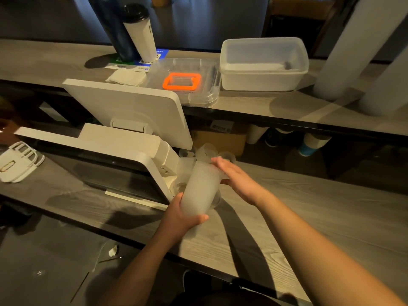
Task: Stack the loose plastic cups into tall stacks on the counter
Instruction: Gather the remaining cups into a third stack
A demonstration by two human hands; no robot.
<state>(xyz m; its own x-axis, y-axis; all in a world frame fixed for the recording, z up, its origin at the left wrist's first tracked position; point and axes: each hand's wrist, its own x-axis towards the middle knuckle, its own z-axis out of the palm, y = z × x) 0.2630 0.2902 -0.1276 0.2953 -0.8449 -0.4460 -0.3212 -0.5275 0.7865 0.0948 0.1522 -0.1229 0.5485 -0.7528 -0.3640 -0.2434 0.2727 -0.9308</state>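
left hand (185, 215) curled round the base of a tilted frosted cup stack (199, 188) above the counter (309, 206), right hand (231, 175) flat-fingered on its rim, loose cups (205, 152) just behind.

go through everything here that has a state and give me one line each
cup stack: tilted, gripped at its base
left hand: curled round the stack's base
right hand: fingers straight, flat on the stack's top
loose cups: unstacked, behind the stack
white tub: lid off
clear lid: flat beside the tub
takeaway cup: lidded
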